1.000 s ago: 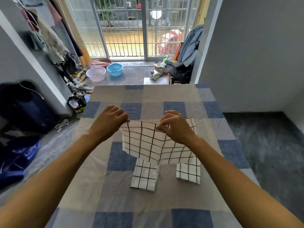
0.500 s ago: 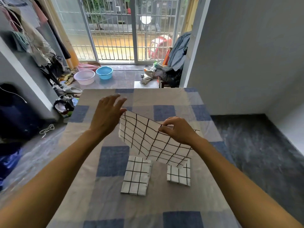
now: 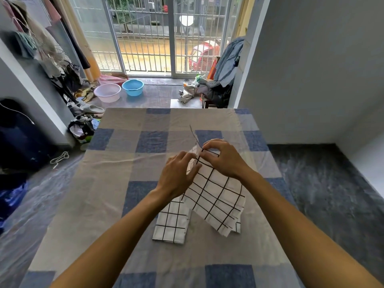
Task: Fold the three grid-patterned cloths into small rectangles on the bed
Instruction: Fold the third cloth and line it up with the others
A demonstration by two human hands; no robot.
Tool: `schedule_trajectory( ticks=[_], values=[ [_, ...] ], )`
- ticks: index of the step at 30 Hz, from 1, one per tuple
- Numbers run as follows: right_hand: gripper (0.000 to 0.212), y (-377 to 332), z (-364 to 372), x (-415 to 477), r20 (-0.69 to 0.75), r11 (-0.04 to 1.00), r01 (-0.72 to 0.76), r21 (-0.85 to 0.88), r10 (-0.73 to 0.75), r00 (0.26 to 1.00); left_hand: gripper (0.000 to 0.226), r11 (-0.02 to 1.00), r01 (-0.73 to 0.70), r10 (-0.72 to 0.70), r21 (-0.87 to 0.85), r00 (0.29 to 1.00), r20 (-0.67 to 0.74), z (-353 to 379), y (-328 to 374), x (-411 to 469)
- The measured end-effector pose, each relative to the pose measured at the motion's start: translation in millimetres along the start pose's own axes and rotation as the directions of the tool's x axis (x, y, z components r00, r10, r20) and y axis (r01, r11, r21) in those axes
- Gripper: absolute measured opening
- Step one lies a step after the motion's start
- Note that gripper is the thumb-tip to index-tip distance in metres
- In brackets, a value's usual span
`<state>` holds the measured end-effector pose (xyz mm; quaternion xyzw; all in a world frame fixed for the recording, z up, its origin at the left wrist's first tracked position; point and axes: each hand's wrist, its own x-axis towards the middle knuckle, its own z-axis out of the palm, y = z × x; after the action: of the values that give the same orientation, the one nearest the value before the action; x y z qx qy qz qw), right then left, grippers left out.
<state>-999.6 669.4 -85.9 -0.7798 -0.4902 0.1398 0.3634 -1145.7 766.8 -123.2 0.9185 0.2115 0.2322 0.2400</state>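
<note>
Grip: right hand [image 3: 224,161] pinches cloth [image 3: 216,198], left hand's [image 3: 178,175] unclear.

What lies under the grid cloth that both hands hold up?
The right folded cloth on the bed shows only a corner below the held cloth; the rest is covered. The left folded cloth lies beside it, mostly visible.

The left hand [image 3: 178,175], which held a far corner a second ago and then let go and spread open, now comes across to meet the right hand [image 3: 224,157]. Both pinch the top edge of the white cloth with a black grid [image 3: 216,196] close together. The cloth is no longer one broad sheet but a narrower doubled panel, hanging tilted. Its lower end now hides most of the small folded grid-patterned rectangle on the right [image 3: 238,227].
</note>
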Motion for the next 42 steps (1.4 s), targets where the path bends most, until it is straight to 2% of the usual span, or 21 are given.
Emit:
schedule_trajectory(
  ticks=[4, 12, 17, 20, 25, 29, 32, 35, 38, 42],
  values=[
    [0.017, -2.2, -0.4, 0.0, -0.002, 1.000, 0.023, 0.014, -0.023, 1.000, 0.017, 0.999, 0.008, -0.012, -0.054, 0.997, -0.075, 4.9, -4.1, -0.4],
    [0.013, -3.7, 1.4, 7.9, 0.003, 0.998, 0.058, 0.039, -0.058, 0.998, 0.017, 0.990, 0.020, -0.039, -0.143, 0.991, -0.131, 7.8, -2.2, 2.3],
    [0.013, -0.4, 0.1, 15.8, -0.027, 0.989, 0.116, -0.090, -0.119, 0.993, 0.012, 0.988, 0.035, -0.059, -0.150, 0.986, -0.159, 6.9, -0.7, 5.7],
    [0.015, 2.0, -1.8, 19.0, -0.060, 0.977, 0.130, -0.167, -0.142, 0.988, 0.011, 0.992, 0.042, -0.059, -0.117, 0.987, -0.152, 3.6, -0.5, 8.4],
    [0.019, 3.8, 0.8, 22.0, -0.113, 0.973, 0.164, -0.160, -0.183, 0.977, 0.013, 0.999, 0.030, -0.033, -0.030, 0.995, -0.096, -5.5, -5.4, 13.6],
    [0.041, -3.0, -3.2, 25.6, -0.064, 0.952, 0.237, -0.195, -0.254, 0.965, 0.014, 0.994, -0.074, 0.080, 0.074, 0.993, -0.090, -12.7, -9.4, 15.7],
    [0.025, -7.2, -4.0, 32.5, -0.018, 0.916, 0.286, -0.282, -0.303, 0.953, 0.015, 0.981, -0.142, 0.155, 0.130, 0.983, -0.101, -17.0, -11.4, 19.1],
    [0.012, -10.7, -5.6, 37.8, -0.049, 0.939, 0.267, -0.218, -0.284, 0.957, 0.017, 0.995, -0.092, 0.098, 0.049, 0.986, -0.137, -19.2, -15.3, 22.2],
    [0.016, -11.5, -11.0, 40.9, -0.098, 0.976, 0.201, -0.083, -0.208, 0.973, 0.016, 0.999, -0.033, 0.034, 0.009, 0.990, -0.133, -21.0, -29.1, 20.9],
    [0.022, -4.1, -20.8, 41.4, -0.156, 0.996, 0.084, -0.001, -0.083, 0.984, 0.017, 1.000, 0.007, -0.010, -0.018, 0.992, -0.129, -28.7, -48.2, 13.9]
  ],
)
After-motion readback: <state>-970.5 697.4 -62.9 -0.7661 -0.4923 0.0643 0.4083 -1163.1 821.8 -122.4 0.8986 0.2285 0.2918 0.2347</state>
